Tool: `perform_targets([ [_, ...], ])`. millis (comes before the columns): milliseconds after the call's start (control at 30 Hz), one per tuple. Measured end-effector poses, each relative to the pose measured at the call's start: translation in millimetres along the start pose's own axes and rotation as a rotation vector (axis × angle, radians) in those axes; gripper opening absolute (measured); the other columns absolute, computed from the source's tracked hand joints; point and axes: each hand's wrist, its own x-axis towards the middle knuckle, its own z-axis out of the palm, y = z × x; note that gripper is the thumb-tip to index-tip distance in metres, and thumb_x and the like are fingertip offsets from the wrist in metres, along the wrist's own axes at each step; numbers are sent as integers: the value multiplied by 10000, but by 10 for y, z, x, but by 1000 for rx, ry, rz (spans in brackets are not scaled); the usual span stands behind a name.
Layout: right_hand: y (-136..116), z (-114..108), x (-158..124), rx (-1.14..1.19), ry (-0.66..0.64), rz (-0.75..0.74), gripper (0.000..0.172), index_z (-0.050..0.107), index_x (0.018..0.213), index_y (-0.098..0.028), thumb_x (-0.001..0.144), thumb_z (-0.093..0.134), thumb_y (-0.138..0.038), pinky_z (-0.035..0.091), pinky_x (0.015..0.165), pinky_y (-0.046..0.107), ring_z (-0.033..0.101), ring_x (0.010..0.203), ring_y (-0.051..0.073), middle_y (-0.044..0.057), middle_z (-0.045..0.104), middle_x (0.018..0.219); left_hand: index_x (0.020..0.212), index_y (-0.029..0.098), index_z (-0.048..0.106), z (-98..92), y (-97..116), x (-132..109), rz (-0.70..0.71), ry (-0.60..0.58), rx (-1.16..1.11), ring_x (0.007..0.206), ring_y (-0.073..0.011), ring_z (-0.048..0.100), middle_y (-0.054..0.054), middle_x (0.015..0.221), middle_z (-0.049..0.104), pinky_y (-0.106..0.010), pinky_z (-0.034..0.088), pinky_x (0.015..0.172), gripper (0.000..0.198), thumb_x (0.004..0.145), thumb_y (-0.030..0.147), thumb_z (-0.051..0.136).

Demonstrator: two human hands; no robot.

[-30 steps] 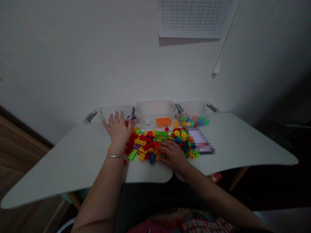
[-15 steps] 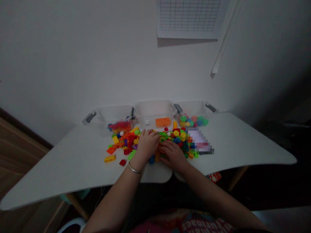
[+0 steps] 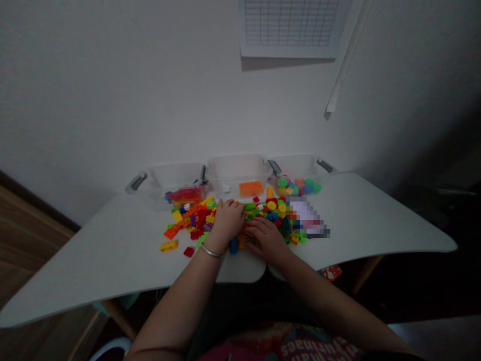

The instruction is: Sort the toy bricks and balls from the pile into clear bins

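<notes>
A heap of colourful plastic building bricks (image 3: 203, 220) lies on the white table, with both hands at its middle. My left hand (image 3: 228, 220), a silver bangle at its wrist, reaches over the heap with fingers curled down among the bricks. Close beside it, my right hand (image 3: 266, 238) has its fingers bent toward the left hand. What the fingertips of either hand grip is hidden. Just below the hands stand a blue brick (image 3: 234, 245) and an orange brick (image 3: 242, 242). At the left, a yellow brick (image 3: 169, 245) and a red brick (image 3: 189, 251) lie apart from the heap.
Three clear bins line the wall: the left bin (image 3: 175, 175) has red and orange pieces, the middle bin (image 3: 238, 168) an orange block and a white piece, the right bin (image 3: 298, 168) coloured round pieces. A blurred-out flat item (image 3: 307, 216) lies right of the heap.
The view has shifted slightly. Both hands stay at the same place in the heap, the left wrist turned a little; no brick has visibly been moved.
</notes>
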Motion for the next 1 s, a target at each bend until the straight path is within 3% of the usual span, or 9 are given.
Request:
perform_targets([
  [233,4,0,11,-5,2,2,336,639,1124,-180,798,697,-243,467,1028,500,553,1188,283,122,668,1170,1096,197,670,2,-18,162,-23,-14,7,1048,-244,614,-85,1113,705,-412,423,963,284,921,249,453],
  [700,14,3,7,-1,15,-16,314,642,1113,-170,807,681,-232,465,1031,498,547,1192,279,131,663,1168,952,180,688,24,20,299,-27,-76,1,1015,-255,614,-92,1024,717,-386,451,878,189,872,211,519],
  [867,6,0,12,-8,14,-9,303,648,1109,-182,812,678,-235,475,1015,490,552,1186,280,124,662,1184,920,191,674,-32,-27,336,-31,22,-178,980,-228,619,-71,982,716,-346,462,891,133,871,254,568],
  [1000,-1,-3,10,6,7,5,307,644,1130,-190,827,661,-236,459,1034,490,547,1198,268,117,663,1192,1042,192,616,-156,-75,392,-97,222,-320,990,-209,609,-74,1032,683,-321,474,890,196,888,300,560],
])
